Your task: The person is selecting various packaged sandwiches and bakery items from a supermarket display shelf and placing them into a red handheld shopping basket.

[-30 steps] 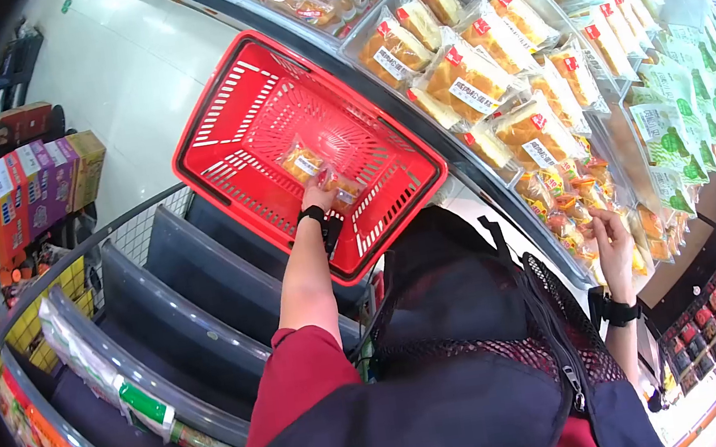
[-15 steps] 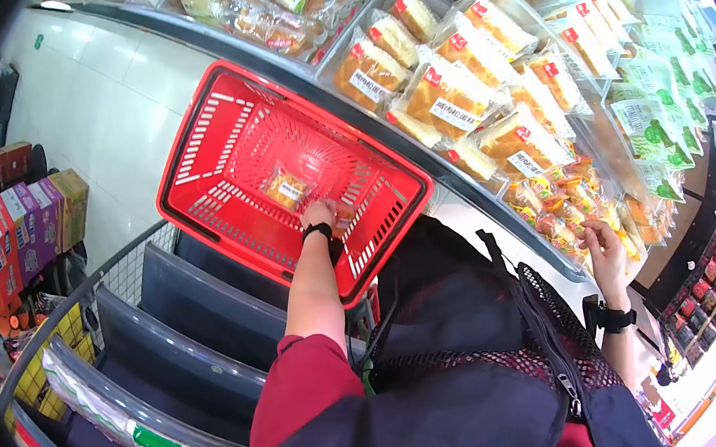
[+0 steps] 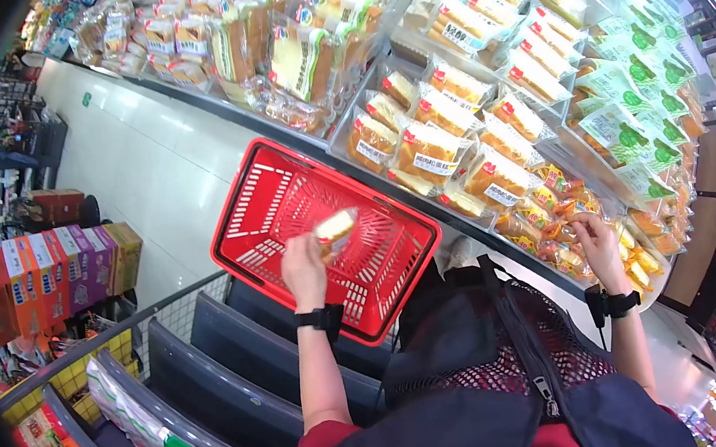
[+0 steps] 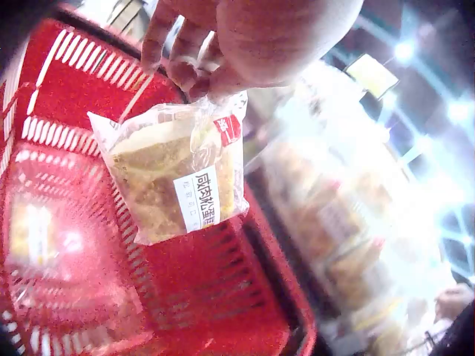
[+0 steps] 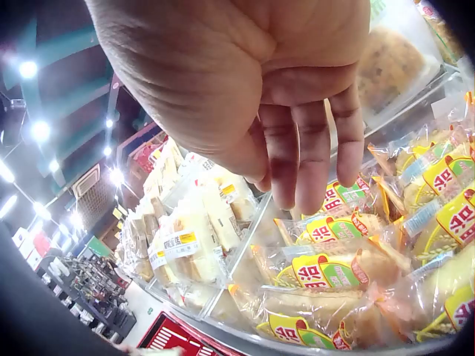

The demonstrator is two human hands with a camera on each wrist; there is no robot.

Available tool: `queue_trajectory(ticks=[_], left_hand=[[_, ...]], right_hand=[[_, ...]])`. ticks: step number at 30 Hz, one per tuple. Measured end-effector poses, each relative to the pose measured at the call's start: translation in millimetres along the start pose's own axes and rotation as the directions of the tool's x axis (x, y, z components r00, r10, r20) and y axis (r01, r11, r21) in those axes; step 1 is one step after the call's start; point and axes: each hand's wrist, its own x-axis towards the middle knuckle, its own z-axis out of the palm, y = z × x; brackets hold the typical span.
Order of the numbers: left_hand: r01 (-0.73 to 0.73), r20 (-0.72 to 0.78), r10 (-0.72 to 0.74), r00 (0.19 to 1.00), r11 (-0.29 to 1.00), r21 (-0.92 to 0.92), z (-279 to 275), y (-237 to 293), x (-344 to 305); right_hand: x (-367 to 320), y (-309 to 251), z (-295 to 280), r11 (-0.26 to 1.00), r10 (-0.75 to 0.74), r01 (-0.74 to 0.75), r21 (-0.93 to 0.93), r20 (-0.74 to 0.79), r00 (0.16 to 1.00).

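Packet in your left hand, you stand at a packed bakery display, with a red basket just beside it. Your fingertips grip the clear wrapper of the packaged cake by its top edge; it hangs over the open basket, its white label and small red mark facing the left wrist camera. Below and to one side, a second packet lies inside the basket, too blurred to read. By these views, one packet is in and the held one is not yet set down: it is over the basket but has not been released. Your right hand reaches over the near end of the display, above yellow-labelled bread packets. Its fingers are extended and slightly bent, with nothing seen in them; whether the tips touch a wrapper you cannot tell from these angles. No yellow-labelled packet can be made out in the basket, though part of its inside is hidden from each camera. Packets much like the held one sit in a neighbouring compartment, and green-printed bags line the display's far side. Dark curved dividers stand beside the basket, and stacked colourful boxes rest beyond them, near the pale floor.
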Motion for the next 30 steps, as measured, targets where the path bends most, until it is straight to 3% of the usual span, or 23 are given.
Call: queue_trajectory(ticks=[1,3,7,11,15,16,23,27,30], left_hand=[[0.004,-0.073,-0.009,0.997,0.998,-0.067,-20,15,15],[-0.155,-0.263,0.13,0.956,0.985,-0.08,-56,50,48],[-0.2,-0.312,0.122,0.942,0.952,-0.232,-83,114,103],[-0.379,-0.339,0.302,0.891,0.907,-0.186,-57,146,155],[-0.347,-0.263,0.289,0.921,0.914,-0.211,-12,168,189],[-0.159,-0.098,0.133,0.986,0.923,-0.352,-11,182,188],[-0.206,-0.112,0.185,0.976,0.951,-0.229,42,174,207],[-0.119,-0.069,0.104,0.992,0.951,-0.285,40,185,204],[-0.146,-0.084,0.134,0.987,0.975,-0.169,54,174,210]], right_hand=[[1,0,-1,1.0,-0.006,0.006,0.012,-0.01,1.0],[4,-1,-3,0.999,-0.029,0.029,0.014,-0.014,0.999],[4,7,-6,0.996,-0.009,0.012,0.088,-0.039,0.999],[-4,18,-11,0.996,0.004,0.006,0.089,-0.106,0.994],[-17,27,-16,0.982,0.109,-0.089,0.167,-0.112,0.988],[-20,34,-17,0.984,0.119,-0.101,0.149,-0.115,0.986],[-35,44,-17,0.963,0.189,-0.149,0.223,-0.172,0.967],[-41,53,-15,0.953,0.227,-0.186,0.241,-0.155,0.962],[-42,57,-13,0.952,0.221,-0.179,0.248,-0.154,0.963]])
